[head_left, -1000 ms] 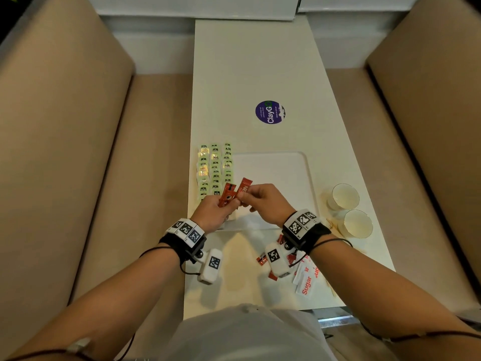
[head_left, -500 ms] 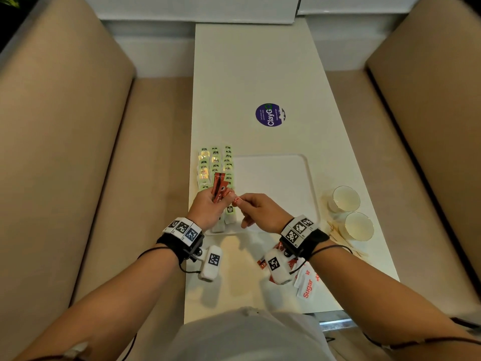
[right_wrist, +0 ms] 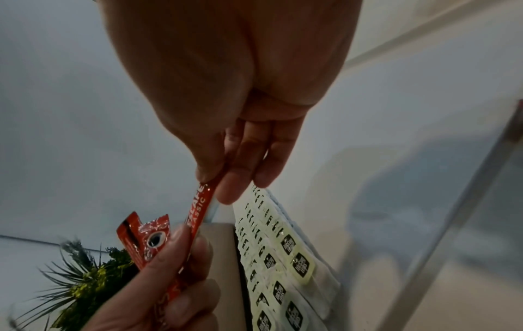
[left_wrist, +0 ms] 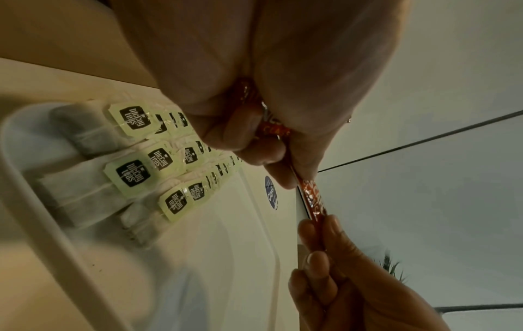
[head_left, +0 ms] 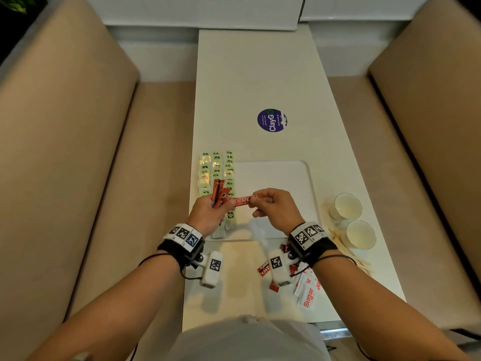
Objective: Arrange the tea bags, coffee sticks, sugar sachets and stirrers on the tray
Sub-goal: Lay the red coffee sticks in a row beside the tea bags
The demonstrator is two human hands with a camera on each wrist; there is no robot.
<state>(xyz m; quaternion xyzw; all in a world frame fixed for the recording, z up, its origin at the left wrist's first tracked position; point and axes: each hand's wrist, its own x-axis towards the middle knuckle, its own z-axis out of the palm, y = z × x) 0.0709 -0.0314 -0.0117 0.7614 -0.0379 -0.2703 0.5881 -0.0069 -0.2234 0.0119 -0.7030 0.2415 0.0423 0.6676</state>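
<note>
My left hand (head_left: 208, 207) grips a small bunch of red coffee sticks (head_left: 218, 191) above the tray's near left corner. My right hand (head_left: 270, 205) pinches the right end of one red coffee stick (head_left: 240, 201), which lies level between both hands; its left end sits among my left fingers (left_wrist: 243, 138). The same stick (right_wrist: 199, 206) shows in the right wrist view. Several tea bags (head_left: 216, 170) lie in three rows along the white tray's (head_left: 286, 175) left side. More coffee sticks (head_left: 264, 268) and sugar sachets (head_left: 308, 293) lie near the table's front edge. Wooden stirrers (head_left: 348, 250) lie at the right.
Two white cups (head_left: 347, 205) stand right of the tray. A round purple sticker (head_left: 272, 120) is stuck on the white table (head_left: 260, 69) beyond it. Beige seat benches (head_left: 91, 152) flank the table on both sides.
My right hand has drawn one coffee stick out sideways to the right from the bunch in my left hand. The bunch shifted slightly left, over the tea bags.
</note>
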